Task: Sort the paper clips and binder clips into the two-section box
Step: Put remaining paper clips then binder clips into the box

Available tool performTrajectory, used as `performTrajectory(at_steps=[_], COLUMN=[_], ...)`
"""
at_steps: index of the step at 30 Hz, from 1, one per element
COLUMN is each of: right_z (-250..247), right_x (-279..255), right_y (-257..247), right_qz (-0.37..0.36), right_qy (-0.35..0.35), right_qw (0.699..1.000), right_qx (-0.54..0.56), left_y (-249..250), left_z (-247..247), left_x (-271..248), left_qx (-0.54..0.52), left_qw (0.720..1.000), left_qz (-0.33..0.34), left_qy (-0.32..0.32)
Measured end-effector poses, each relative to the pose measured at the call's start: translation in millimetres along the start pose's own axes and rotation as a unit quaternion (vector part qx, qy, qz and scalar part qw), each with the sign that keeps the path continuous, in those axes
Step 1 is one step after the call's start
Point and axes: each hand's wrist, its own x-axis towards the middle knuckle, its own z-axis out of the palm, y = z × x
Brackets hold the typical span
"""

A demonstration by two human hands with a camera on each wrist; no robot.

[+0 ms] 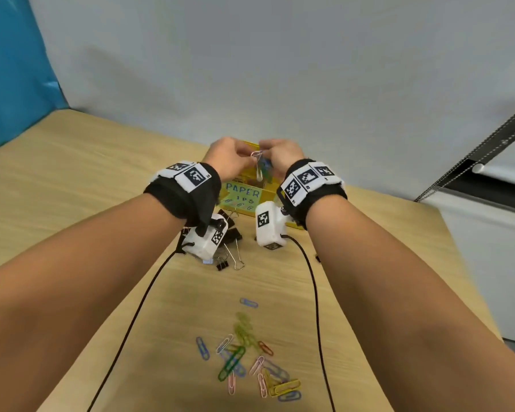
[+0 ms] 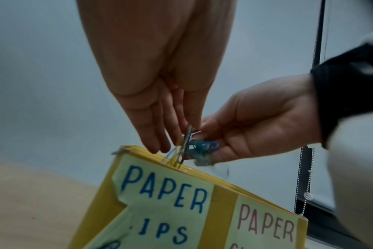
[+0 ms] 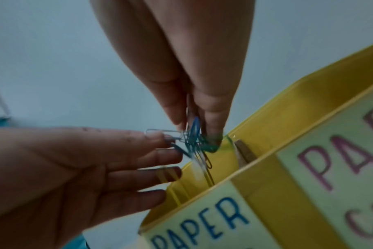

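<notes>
Both hands meet above the yellow two-section box (image 1: 250, 214). My right hand (image 1: 268, 153) pinches a tangled bunch of coloured paper clips (image 1: 262, 169), which dangles over the box's left section, labelled PAPER in blue. My left hand (image 1: 244, 157) pinches a clip at the edge of the same bunch. In the left wrist view my left hand (image 2: 181, 134) and right hand (image 2: 207, 134) meet at the paper clips (image 2: 194, 144), just above the box (image 2: 221, 210). In the right wrist view the paper clips (image 3: 194, 139) hang from my right hand (image 3: 194, 128) into the box (image 3: 266, 176), with my left hand (image 3: 164, 139) beside them.
Several loose coloured paper clips (image 1: 250, 361) lie on the wooden table (image 1: 87, 179) near me. Black binder clips (image 1: 222, 265) lie in front of the box, partly under my left wrist camera. Two black cables (image 1: 315, 307) trail across the table. The table's right edge (image 1: 458, 263) is close.
</notes>
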Motion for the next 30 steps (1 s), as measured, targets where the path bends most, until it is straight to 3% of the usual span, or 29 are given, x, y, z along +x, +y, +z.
performTrajectory(at_steps=[6, 9, 11, 13, 19, 22, 25, 30], right_z=[-8.8, -8.0, -1.5, 8.9, 45.7, 63.9, 66.2, 65.4], right_x=[-50.5, -90.2, -106.7, -114.7, -97.2, -83.5, -73.4, -68.5], right_y=[18.1, 47.8, 71.9, 93.0, 90.5, 73.7, 61.5, 61.9], right_qz=[-0.095, -0.082, -0.044, -0.02, -0.08, -0.099, -0.068, -0.059], right_qy=[0.019, -0.069, -0.158, -0.199, -0.112, -0.161, -0.194, -0.137], right_qw=[0.992, 0.987, 0.972, 0.958, 0.947, 0.909, 0.878, 0.886], right_qx=[-0.076, -0.116, -0.166, -0.206, -0.291, -0.371, -0.433, -0.438], left_y=[-32.5, -57.9, -68.2, -69.9, -72.5, -82.2, -91.7, -95.1], left_z=[-16.3, -11.3, -3.9, 0.1, -2.0, -7.5, -20.9, -30.2], left_x=[-24.0, -44.1, -47.9, -48.1, -51.8, -59.6, -63.0, -61.8], left_qx=[-0.027, 0.067, 0.152, 0.215, 0.264, 0.273, 0.266, 0.346], left_qw=[0.993, 0.995, 0.986, 0.973, 0.956, 0.956, 0.959, 0.929], left_qz=[-0.035, -0.063, -0.055, -0.035, -0.029, -0.001, -0.023, -0.032], left_qy=[0.114, 0.026, -0.037, -0.071, -0.123, -0.108, -0.099, -0.127])
